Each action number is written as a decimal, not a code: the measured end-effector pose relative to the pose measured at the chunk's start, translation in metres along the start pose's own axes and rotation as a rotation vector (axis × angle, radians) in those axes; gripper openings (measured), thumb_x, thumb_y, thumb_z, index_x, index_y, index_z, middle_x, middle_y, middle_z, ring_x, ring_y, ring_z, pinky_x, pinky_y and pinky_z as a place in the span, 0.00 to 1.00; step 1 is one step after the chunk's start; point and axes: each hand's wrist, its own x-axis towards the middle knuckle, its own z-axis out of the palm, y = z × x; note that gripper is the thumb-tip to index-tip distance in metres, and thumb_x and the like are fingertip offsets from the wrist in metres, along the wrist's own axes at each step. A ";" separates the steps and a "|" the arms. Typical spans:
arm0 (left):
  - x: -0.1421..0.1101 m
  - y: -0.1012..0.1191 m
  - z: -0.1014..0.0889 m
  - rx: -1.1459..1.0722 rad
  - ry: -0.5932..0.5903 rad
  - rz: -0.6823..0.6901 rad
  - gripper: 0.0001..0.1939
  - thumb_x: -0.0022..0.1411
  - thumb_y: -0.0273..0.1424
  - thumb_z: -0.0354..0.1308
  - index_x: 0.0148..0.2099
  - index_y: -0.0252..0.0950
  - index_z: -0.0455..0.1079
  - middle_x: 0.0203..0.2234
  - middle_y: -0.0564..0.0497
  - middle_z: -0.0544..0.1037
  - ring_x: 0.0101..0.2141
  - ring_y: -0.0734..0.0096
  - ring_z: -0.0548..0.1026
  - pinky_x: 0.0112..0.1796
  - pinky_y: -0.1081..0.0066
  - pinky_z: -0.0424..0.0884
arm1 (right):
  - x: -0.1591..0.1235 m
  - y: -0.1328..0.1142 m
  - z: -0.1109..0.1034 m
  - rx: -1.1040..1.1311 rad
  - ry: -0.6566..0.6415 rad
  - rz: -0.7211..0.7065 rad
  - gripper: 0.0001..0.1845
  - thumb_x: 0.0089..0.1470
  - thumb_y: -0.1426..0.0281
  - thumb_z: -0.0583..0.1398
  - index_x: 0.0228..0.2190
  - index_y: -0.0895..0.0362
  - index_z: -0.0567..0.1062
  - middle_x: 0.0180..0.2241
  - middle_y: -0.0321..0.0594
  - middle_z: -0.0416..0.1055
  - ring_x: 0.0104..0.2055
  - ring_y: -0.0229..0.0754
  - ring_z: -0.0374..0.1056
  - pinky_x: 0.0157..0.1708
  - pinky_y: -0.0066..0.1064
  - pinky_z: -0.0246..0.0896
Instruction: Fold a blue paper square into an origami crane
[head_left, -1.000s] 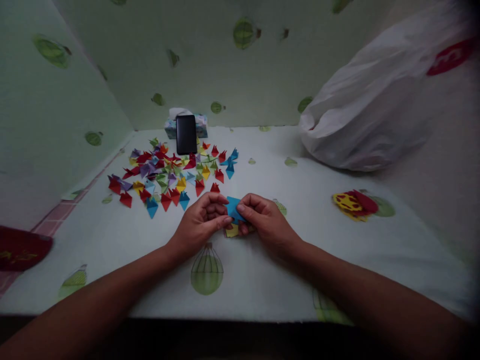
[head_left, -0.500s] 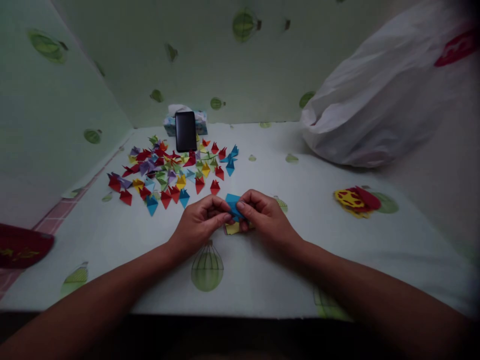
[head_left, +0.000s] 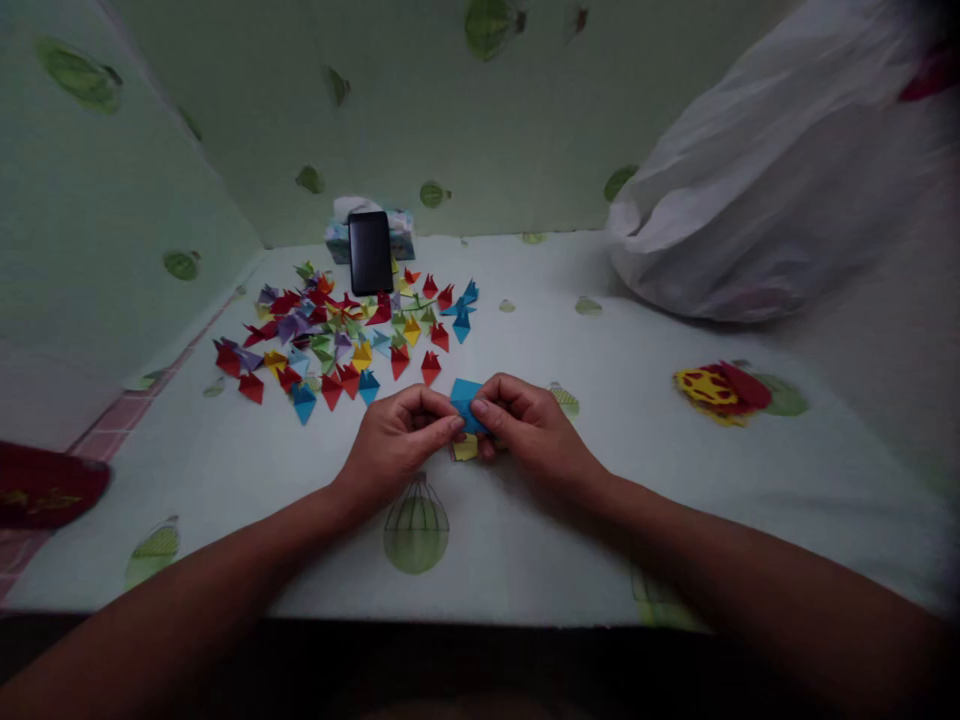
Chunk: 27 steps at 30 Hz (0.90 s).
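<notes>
A small piece of blue origami paper (head_left: 466, 393) is pinched between both hands, partly covered by the fingers. My left hand (head_left: 401, 430) grips its left side with thumb and forefinger. On its right side, my right hand (head_left: 529, 425) presses it between thumb and curled fingers. Just below the blue paper, some yellow paper (head_left: 466, 447) shows on the table; whether a hand touches it I cannot tell. Beyond my left hand lies a spread of folded paper pieces (head_left: 349, 378) in red, blue, yellow, green and purple.
A black phone (head_left: 370, 254) leans on a tissue box (head_left: 403, 236) at the back. To the right lie red and yellow cutouts (head_left: 720, 390), with a large white plastic bag (head_left: 697, 230) behind. A dark red object (head_left: 49, 487) sits at the left edge of the white tabletop (head_left: 525, 560).
The camera view has shifted slightly. Both hands stay on the blue paper, with only small finger movement; a little more of its surface shows between them.
</notes>
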 end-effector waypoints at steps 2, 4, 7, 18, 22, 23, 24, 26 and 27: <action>-0.001 0.001 0.001 0.009 0.005 -0.013 0.08 0.53 0.31 0.69 0.30 0.34 0.74 0.24 0.53 0.79 0.26 0.74 0.77 0.29 0.75 0.74 | 0.000 0.000 0.000 0.004 -0.008 -0.003 0.12 0.58 0.62 0.62 0.28 0.56 0.68 0.20 0.29 0.67 0.22 0.34 0.63 0.26 0.29 0.58; -0.001 0.002 0.001 0.022 0.011 -0.022 0.07 0.53 0.30 0.68 0.29 0.33 0.74 0.24 0.53 0.79 0.26 0.74 0.77 0.28 0.76 0.73 | 0.000 0.000 0.000 0.009 -0.013 -0.003 0.12 0.58 0.62 0.62 0.28 0.56 0.68 0.20 0.30 0.68 0.22 0.33 0.63 0.26 0.29 0.58; -0.001 0.002 0.001 0.022 0.019 -0.036 0.07 0.53 0.30 0.68 0.29 0.33 0.74 0.23 0.53 0.79 0.25 0.75 0.77 0.28 0.76 0.73 | -0.001 0.000 0.001 0.016 -0.013 -0.004 0.12 0.58 0.63 0.62 0.28 0.56 0.68 0.20 0.30 0.68 0.22 0.33 0.63 0.26 0.28 0.58; -0.002 0.003 0.001 0.036 0.030 -0.057 0.07 0.52 0.30 0.68 0.29 0.33 0.73 0.22 0.52 0.80 0.25 0.75 0.77 0.27 0.76 0.74 | 0.000 0.001 0.002 0.005 -0.015 -0.003 0.12 0.59 0.63 0.62 0.28 0.56 0.67 0.20 0.29 0.67 0.22 0.33 0.63 0.25 0.28 0.57; -0.002 0.002 0.001 0.051 0.026 -0.039 0.08 0.53 0.30 0.68 0.29 0.33 0.73 0.22 0.52 0.79 0.25 0.74 0.77 0.27 0.75 0.73 | -0.001 0.001 0.001 -0.014 -0.018 0.005 0.13 0.59 0.63 0.61 0.28 0.56 0.67 0.20 0.30 0.67 0.22 0.33 0.62 0.25 0.28 0.56; -0.002 0.002 0.001 0.051 0.029 -0.027 0.08 0.53 0.30 0.68 0.28 0.34 0.72 0.22 0.53 0.79 0.24 0.74 0.77 0.27 0.75 0.73 | -0.001 0.001 0.001 -0.024 -0.018 0.008 0.13 0.59 0.63 0.61 0.28 0.56 0.68 0.19 0.30 0.67 0.22 0.34 0.62 0.26 0.28 0.56; -0.002 0.002 0.000 0.051 0.032 -0.016 0.08 0.53 0.30 0.68 0.28 0.34 0.72 0.22 0.53 0.79 0.24 0.74 0.77 0.27 0.75 0.73 | -0.001 0.001 0.001 -0.033 -0.018 0.011 0.12 0.60 0.62 0.61 0.28 0.56 0.68 0.19 0.30 0.67 0.22 0.34 0.62 0.26 0.28 0.56; -0.002 0.002 0.001 0.055 0.034 -0.007 0.08 0.53 0.30 0.68 0.28 0.34 0.72 0.23 0.53 0.78 0.25 0.75 0.76 0.27 0.75 0.73 | -0.001 0.001 0.001 -0.038 -0.020 0.009 0.13 0.60 0.62 0.60 0.28 0.56 0.68 0.19 0.30 0.67 0.22 0.34 0.62 0.26 0.29 0.57; -0.002 0.002 0.001 0.055 0.032 -0.009 0.08 0.53 0.30 0.68 0.29 0.34 0.72 0.23 0.53 0.78 0.26 0.75 0.77 0.28 0.75 0.73 | -0.001 0.001 0.001 -0.039 -0.020 0.008 0.13 0.61 0.62 0.60 0.28 0.56 0.69 0.19 0.30 0.67 0.22 0.34 0.62 0.27 0.29 0.57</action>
